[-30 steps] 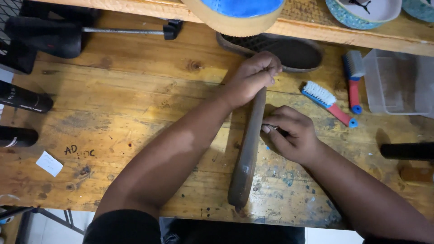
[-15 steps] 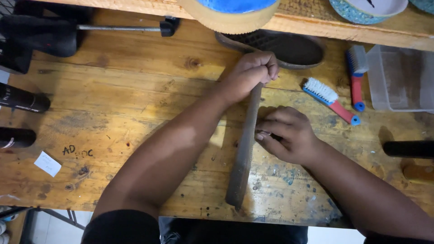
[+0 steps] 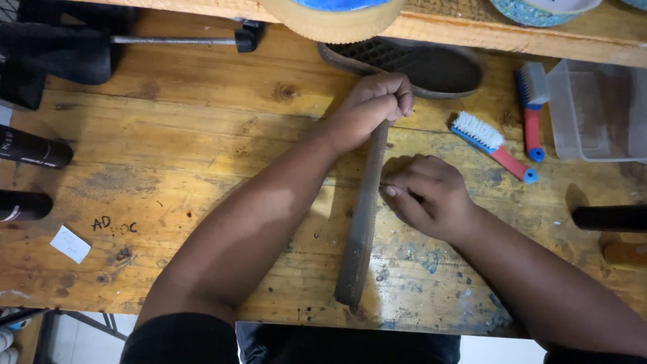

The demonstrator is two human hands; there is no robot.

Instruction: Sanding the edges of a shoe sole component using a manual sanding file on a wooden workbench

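Note:
A long grey-brown shoe sole (image 3: 362,222) stands on its edge on the wooden workbench (image 3: 175,155), running from the front edge toward the back. My left hand (image 3: 375,106) is closed around its far end. My right hand (image 3: 426,193) presses against the sole's right side near the middle, fingers curled, thumb at the edge; something small may be pinched in it, too hidden to tell. A second dark sole (image 3: 418,64) lies flat just beyond my left hand.
Two brushes with red-and-blue handles (image 3: 490,145) (image 3: 532,108) lie to the right, next to a clear plastic tub (image 3: 596,111). Black cylinders (image 3: 30,152) sit at the left edge, another (image 3: 610,217) at the right. A shelf edge (image 3: 472,30) overhangs the back.
Both hands have stayed on the upright sole. My right hand has shifted slightly along its side; the sole has barely moved.

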